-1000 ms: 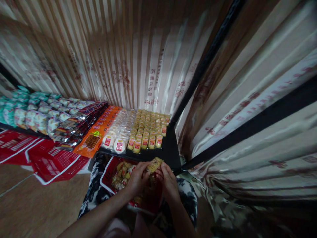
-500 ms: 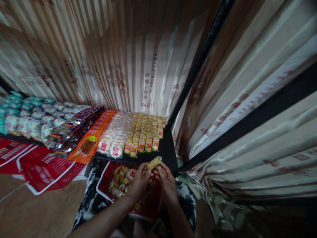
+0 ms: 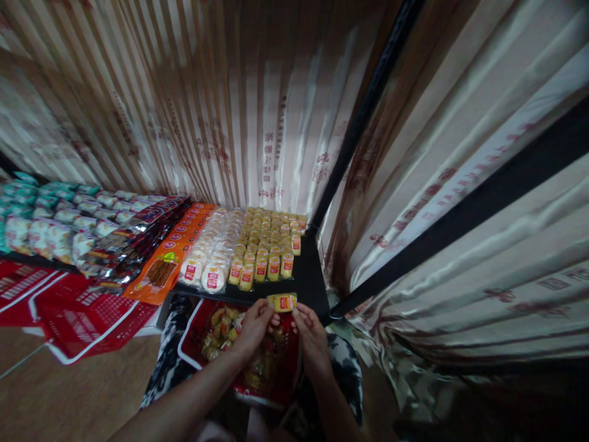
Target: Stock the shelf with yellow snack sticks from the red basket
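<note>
1. Farthest left, teal-and-white snack packets [image 3: 55, 230] stand in close rows, presumably packed so that they prop one another up. Below them hang red, white-edged pieces [image 3: 80, 319]; in this dim light I can't tell baskets from bags.
2. Next, dark glossy pouches [image 3: 133, 239] overlap at a slant, which probably saves width, beside an orange pretzel-stick packet [image 3: 159, 274] lying with its front up.
3. Then come round white cracker packs [image 3: 213, 279], the near ones showing their red labels, likely so they read from this side.
4. On the near side, between the knees, a red basket [image 3: 192, 331] holds loose wrapped snacks, within easy reach.
5. The left hand [image 3: 254, 325] pinches the left end of a yellow wrapped snack [image 3: 282, 302], which is held level above the basket, label up, just short of the shelf's near edge.
6. Beyond it, matching yellow packets [image 3: 261, 269] sit in tidy columns on the black shelf [image 3: 313, 267].
7. The right hand [image 3: 311, 334] has the snack's right end in its fingertips; two-ended holding probably steadies it.
</note>
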### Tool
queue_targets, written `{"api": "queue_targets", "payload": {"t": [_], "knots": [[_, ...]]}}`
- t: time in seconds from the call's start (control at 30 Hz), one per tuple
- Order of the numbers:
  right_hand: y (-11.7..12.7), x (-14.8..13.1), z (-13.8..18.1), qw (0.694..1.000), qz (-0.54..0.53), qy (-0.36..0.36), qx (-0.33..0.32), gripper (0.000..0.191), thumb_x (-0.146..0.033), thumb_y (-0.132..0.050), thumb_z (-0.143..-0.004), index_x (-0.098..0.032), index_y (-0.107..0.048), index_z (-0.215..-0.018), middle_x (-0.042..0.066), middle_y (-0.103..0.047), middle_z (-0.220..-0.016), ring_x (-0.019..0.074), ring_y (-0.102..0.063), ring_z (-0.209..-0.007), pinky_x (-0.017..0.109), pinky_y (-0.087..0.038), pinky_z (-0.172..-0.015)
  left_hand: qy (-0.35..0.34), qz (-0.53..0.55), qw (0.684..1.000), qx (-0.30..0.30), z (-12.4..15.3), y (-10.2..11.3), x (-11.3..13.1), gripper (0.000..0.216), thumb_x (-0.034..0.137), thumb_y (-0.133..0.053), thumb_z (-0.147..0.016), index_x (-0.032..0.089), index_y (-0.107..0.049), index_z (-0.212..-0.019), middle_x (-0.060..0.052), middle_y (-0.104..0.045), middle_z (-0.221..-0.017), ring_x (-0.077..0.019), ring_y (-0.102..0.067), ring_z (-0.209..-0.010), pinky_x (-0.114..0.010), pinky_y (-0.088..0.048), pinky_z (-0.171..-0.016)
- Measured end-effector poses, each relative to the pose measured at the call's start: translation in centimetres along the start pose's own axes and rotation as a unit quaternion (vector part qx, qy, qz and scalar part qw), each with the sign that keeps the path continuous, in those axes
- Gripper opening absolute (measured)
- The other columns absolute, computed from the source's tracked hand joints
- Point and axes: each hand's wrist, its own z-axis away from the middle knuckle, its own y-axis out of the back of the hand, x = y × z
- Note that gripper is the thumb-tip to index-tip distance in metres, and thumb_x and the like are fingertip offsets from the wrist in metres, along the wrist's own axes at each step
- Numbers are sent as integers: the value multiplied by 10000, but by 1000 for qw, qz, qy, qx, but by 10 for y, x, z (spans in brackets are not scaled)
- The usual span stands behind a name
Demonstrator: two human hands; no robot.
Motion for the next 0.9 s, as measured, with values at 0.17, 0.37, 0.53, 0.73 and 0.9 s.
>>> {"api": "queue_targets", "payload": {"t": [0.17,0.37,0.53,0.73,0.9], "knots": [[-3,-1,2,1000,4,23,-7,499,-446,-696,-651,-219,-536,-1066,35,-672,-942,181,-639,-836,299,-502,-755,26,110,994,-7,7,-5,-7,430,457,-692,-638,149,-530,-891,-38,-657,-756,-127,-623,-646,-204,-418,-540],[-14,-7,1,999,-14,34,28,649,-452,-712,-596,-234,-447,-1147,59,-658,-974,228,-639,-873,330,-522,-706,66,190,978,-58,6,-17,-22,467,430,-716,-634,150,-516,-951,-42,-662,-780,-119,-620,-627,-212,-418,-573],[-12,-10,-11,995,9,89,39,589,-411,-685,-624,-231,-450,-1133,55,-640,-980,202,-628,-875,316,-503,-745,61,124,989,-46,-3,-24,-26,363,385,-674,-650,134,-553,-882,-14,-637,-721,-92,-577,-583,-200,-404,-562],[-4,-12,-40,976,94,180,83,538,-401,-626,-675,-214,-489,-1161,62,-610,-990,184,-588,-875,329,-479,-795,64,75,995,15,-14,-29,-32,356,288,-626,-653,156,-532,-970,23,-606,-681,-80,-541,-535,-187,-403,-511],[-3,-20,-74,947,175,247,108,612,-372,-552,-720,-216,-418,-1297,73,-573,-1041,178,-571,-873,343,-465,-814,37,7,999,-3,-28,-39,-18,363,317,-605,-696,155,-591,-1021,-90,-627,-1034,-149,-616,-785,-198,-466,-553]]}}
